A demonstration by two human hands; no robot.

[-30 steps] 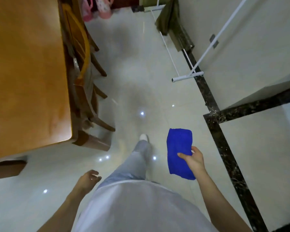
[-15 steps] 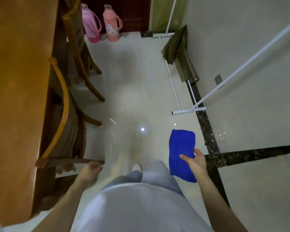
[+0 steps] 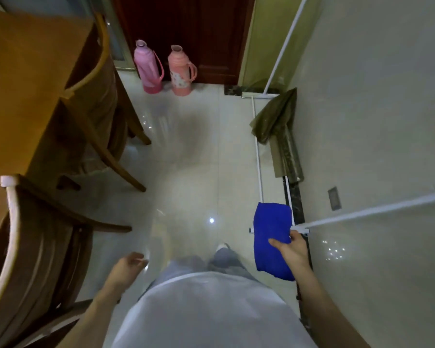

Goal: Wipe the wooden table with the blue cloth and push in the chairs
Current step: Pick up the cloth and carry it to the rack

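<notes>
At lower right of the frame, the right hand (image 3: 293,249) pinches a folded bright-blue cloth (image 3: 271,237), thumb on top. The left hand (image 3: 126,268), lower centre, hangs loosely curled, holding nothing, beside two curved-back wooden chairs (image 3: 30,247) tucked against the orange-brown wooden table (image 3: 23,84) at left.

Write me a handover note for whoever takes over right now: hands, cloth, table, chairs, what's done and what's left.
Left hand: free, fingers loosely curled, touching nothing.
Right hand: grips the folded blue cloth over the floor, away from the table.
Wooden table: on the left. The near chair and far chair both stand with their backs close to its edge.
Done: both chairs look tucked in. Whether the top has been wiped cannot be told.
Left: check the tabletop, wipe if needed, and confirm both chairs are fully in.
</notes>
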